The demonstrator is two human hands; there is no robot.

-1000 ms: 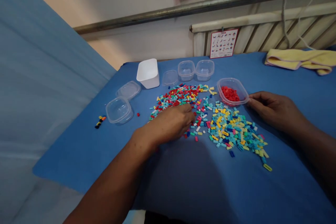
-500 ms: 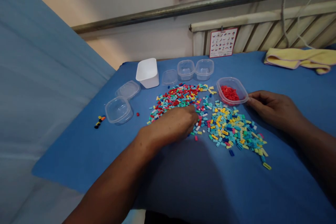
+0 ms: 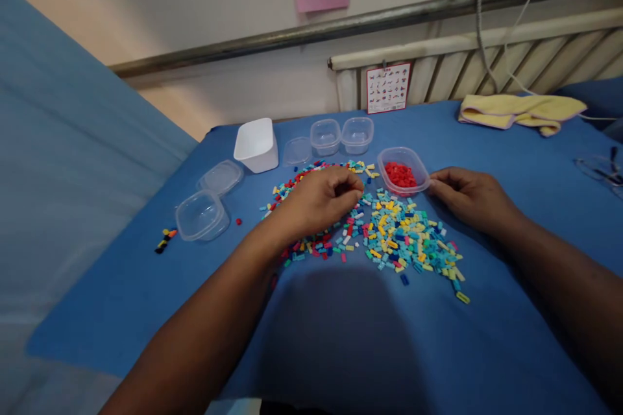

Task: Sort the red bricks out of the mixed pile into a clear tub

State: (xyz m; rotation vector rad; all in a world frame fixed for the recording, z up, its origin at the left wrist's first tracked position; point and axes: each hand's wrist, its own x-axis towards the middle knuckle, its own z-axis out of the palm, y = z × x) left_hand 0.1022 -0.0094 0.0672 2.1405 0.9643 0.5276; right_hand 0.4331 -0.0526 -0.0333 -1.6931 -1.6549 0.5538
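Observation:
A spread of small coloured bricks [image 3: 389, 233] lies on the blue table [image 3: 341, 337]. My left hand [image 3: 318, 198] hovers over the red-rich left part of the pile, fingers curled together in a pinch; what they hold is hidden. My right hand [image 3: 467, 198] rests on the table, fingers curled against the right rim of a clear tub [image 3: 418, 165] that holds red bricks [image 3: 400, 175].
A white tub [image 3: 256, 142], two clear tubs [image 3: 341, 135] and a lid [image 3: 296, 151] stand behind the pile. Another clear tub [image 3: 200, 215] and lid [image 3: 221, 176] sit at the left, near a few stray bricks [image 3: 164, 240]. A yellow cloth [image 3: 520, 110] lies at the back right.
My left hand has lifted and moved back and right toward the tub of red bricks, fingers drawn into a pinch. The camera view has shifted. My right hand stays at the tub.

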